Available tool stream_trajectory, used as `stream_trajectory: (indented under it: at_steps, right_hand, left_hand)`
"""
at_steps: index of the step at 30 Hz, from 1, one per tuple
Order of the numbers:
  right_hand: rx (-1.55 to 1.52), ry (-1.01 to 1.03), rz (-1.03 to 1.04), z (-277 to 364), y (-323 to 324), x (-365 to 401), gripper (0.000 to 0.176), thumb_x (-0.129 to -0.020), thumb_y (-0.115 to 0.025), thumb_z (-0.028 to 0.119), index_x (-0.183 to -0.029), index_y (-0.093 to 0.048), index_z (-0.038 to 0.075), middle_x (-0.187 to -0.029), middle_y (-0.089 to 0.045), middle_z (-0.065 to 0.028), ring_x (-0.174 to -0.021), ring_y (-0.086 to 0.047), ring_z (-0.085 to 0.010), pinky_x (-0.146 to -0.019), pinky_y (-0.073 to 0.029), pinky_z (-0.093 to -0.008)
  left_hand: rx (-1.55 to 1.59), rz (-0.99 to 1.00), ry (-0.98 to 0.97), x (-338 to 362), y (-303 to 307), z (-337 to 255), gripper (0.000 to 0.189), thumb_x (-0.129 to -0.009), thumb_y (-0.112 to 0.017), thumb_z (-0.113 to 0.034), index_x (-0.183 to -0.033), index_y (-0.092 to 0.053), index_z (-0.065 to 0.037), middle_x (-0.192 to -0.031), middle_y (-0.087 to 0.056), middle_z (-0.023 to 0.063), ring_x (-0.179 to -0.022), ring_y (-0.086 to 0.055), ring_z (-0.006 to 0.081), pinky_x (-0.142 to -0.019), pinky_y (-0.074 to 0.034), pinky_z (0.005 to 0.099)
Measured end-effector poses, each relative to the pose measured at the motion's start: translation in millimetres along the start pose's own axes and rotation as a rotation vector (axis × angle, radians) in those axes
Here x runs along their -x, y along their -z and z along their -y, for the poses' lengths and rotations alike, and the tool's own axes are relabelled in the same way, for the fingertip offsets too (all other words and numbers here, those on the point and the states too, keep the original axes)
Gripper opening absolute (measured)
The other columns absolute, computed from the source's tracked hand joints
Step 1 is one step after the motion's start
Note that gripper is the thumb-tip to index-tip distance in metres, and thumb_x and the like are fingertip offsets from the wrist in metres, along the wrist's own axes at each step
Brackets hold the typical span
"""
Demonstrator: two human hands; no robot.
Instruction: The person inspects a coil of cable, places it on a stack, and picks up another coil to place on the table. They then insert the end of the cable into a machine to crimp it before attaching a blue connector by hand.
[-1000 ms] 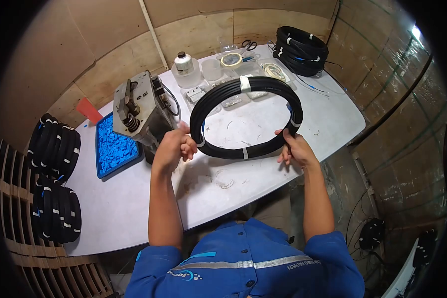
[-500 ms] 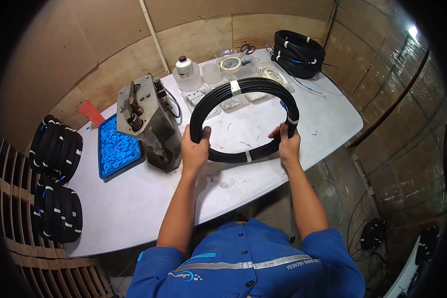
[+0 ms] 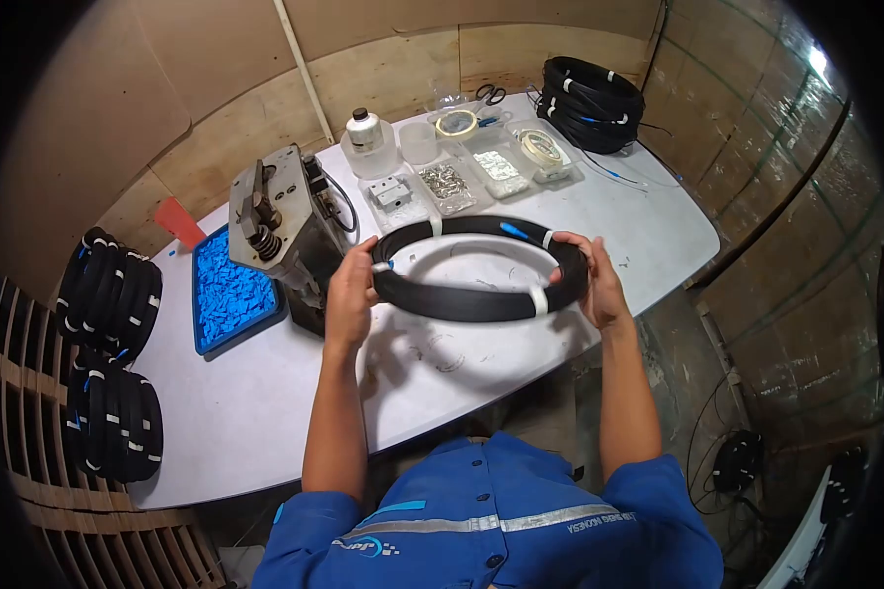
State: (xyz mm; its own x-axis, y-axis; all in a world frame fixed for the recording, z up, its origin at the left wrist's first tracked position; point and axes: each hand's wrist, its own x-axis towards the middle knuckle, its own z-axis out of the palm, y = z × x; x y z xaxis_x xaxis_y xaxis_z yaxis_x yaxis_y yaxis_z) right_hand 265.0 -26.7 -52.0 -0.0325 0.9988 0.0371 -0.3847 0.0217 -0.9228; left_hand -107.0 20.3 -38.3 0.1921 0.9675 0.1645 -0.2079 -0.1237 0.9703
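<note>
Over the worktop [image 3: 648, 236], left hand [image 3: 351, 292] and right hand [image 3: 607, 287] clasp opposite sides of the black cable coil [image 3: 452, 298], each grip part-closed. Support it evenly.

Held coil [image 3: 462, 302] blk w/ wht bands [image 3: 539, 300] + brt blue connector [image 3: 513, 232]; back-rt coils [image 3: 591, 103] & lt coils [image 3: 113, 294] also blk, wht-banded, w/ small blue flecks. Bench [image 3: 226, 422] off-wht w/ dk scuffs; tray [image 3: 246, 337] dk blue, chips [image 3: 231, 299] in it brt blue, piece behind tray [image 3: 178, 223] red-orange, machine [image 3: 283, 206] dull grey, bottle [image 3: 364, 134] wht w/ blk cap [image 3: 360, 114], tape roll [image 3: 540, 149] cream. Shirt [image 3: 442, 476] med blue w/ horiz silver-grey stripe [image 3: 550, 518], wht lettering [image 3: 599, 522], lt-blue & wht logo [image 3: 371, 548]; rear wall [image 3: 236, 69] tan-brn, lower panel [image 3: 530, 59] paler w/ wood grain.
</note>
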Motion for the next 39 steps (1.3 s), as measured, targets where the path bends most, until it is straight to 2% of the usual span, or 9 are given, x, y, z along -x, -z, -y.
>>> stream_trajectory:
  at_steps: [3, 7, 9, 10, 13, 15, 17, 33, 39]
  right_hand:
    - [0.102, 0.115, 0.293, 20, 7, 9, 0.068, -0.104, -0.056, 0.052, -0.149, -0.039, 0.004, -0.116, -0.07, -0.0171, -0.101, -0.075, -0.0259, -0.075, -0.064, -0.0349]
    - [0.517, -0.085, 0.018, 52, -8, 3, 0.039, -0.102, -0.068, 0.03, -0.13, -0.059, 0.003, -0.088, -0.07, -0.0044, -0.075, -0.071, -0.0172, -0.07, -0.059, -0.0307]
    - [0.96, 0.076, -0.052, 41, 12, -10, 0.035, -0.102, -0.068, 0.034, -0.115, -0.067, 0.002, -0.082, -0.063, 0.0002, -0.061, -0.055, -0.0101, -0.063, -0.049, -0.0256]
    - [0.909, 0.187, -0.063, 32, 12, -13, 0.035, -0.104, -0.065, 0.036, -0.106, -0.068, 0.001, -0.086, -0.062, 0.0007, -0.063, -0.047, -0.0089, -0.062, -0.042, -0.0252]
    - [0.867, 0.568, -0.154, 8, 4, -24, 0.038, -0.106, -0.06, 0.04, -0.107, -0.066, 0.002, -0.093, -0.062, -0.0012, -0.074, -0.053, -0.0098, -0.066, -0.046, -0.0267]
    - [0.366, 0.281, -0.102, -11, -17, -25, 0.047, -0.109, -0.046, 0.049, -0.116, -0.058, 0.004, -0.095, -0.061, -0.0061, -0.081, -0.064, -0.0166, -0.076, -0.058, -0.0352]
    - [0.356, 0.198, -0.149, -9, -23, -24, 0.044, -0.109, -0.047, 0.049, -0.108, -0.056, 0.006, -0.086, -0.058, -0.0037, -0.066, -0.06, -0.0125, -0.058, -0.053, -0.0291]
    - [0.371, 0.22, -0.191, -5, -30, -16, 0.044, -0.106, -0.051, 0.051, -0.104, -0.056, 0.007, -0.079, -0.054, -0.0001, -0.053, -0.048, -0.0054, -0.046, -0.042, -0.0223]
    - [0.356, 0.213, -0.189, -7, -26, -17, 0.042, -0.108, -0.052, 0.047, -0.109, -0.058, 0.005, -0.082, -0.058, -0.0023, -0.058, -0.052, -0.0069, -0.049, -0.046, -0.0228]
  left_hand:
    - [0.137, 0.137, -0.044, -1, 14, -5, 0.082, -0.106, -0.04, -0.062, -0.146, -0.042, 0.009, -0.104, -0.074, 0.0263, -0.092, -0.077, 0.0324, -0.078, -0.063, 0.0375]
    - [-0.063, 0.073, 0.027, 3, 0, -40, 0.058, -0.102, -0.066, -0.036, -0.136, -0.054, 0.01, -0.097, -0.075, 0.0199, -0.08, -0.075, 0.0243, -0.071, -0.058, 0.031]
    - [-0.67, 0.004, 0.084, -3, 8, -44, 0.043, -0.1, -0.069, -0.031, -0.118, -0.067, 0.008, -0.084, -0.07, 0.0082, -0.065, -0.064, 0.0144, -0.063, -0.05, 0.0259]
    - [-0.649, -0.064, 0.032, -3, 7, -34, 0.036, -0.102, -0.068, -0.031, -0.101, -0.073, 0.005, -0.081, -0.063, 0.0023, -0.063, -0.054, 0.0095, -0.061, -0.044, 0.0246]
    - [-0.478, -0.224, -0.322, -12, 0, 0, 0.035, -0.104, -0.065, -0.032, -0.099, -0.07, 0.003, -0.086, -0.065, 0.0039, -0.07, -0.058, 0.0091, -0.066, -0.046, 0.0243]
    - [-0.144, -0.202, -0.118, -10, -28, 13, 0.036, -0.108, -0.056, -0.039, -0.109, -0.056, -0.003, -0.08, -0.061, 0.0045, -0.064, -0.058, 0.0109, -0.064, -0.051, 0.0263]
    - [-0.003, -0.174, 0.028, -2, -31, 1, 0.037, -0.108, -0.054, -0.042, -0.112, -0.053, -0.005, -0.077, -0.059, 0.0039, -0.056, -0.055, 0.0104, -0.053, -0.048, 0.0268]
    - [0.048, -0.12, -0.042, 21, -28, 9, 0.03, -0.099, -0.071, -0.027, -0.11, -0.06, -0.001, -0.083, -0.065, 0.0069, -0.071, -0.065, 0.0138, -0.062, -0.057, 0.0305]
    - [0.233, -0.19, 0.1, 35, -29, 36, 0.026, -0.098, -0.073, -0.026, -0.096, -0.058, -0.004, -0.068, -0.056, 0.0029, -0.053, -0.056, 0.0129, -0.054, -0.053, 0.0308]
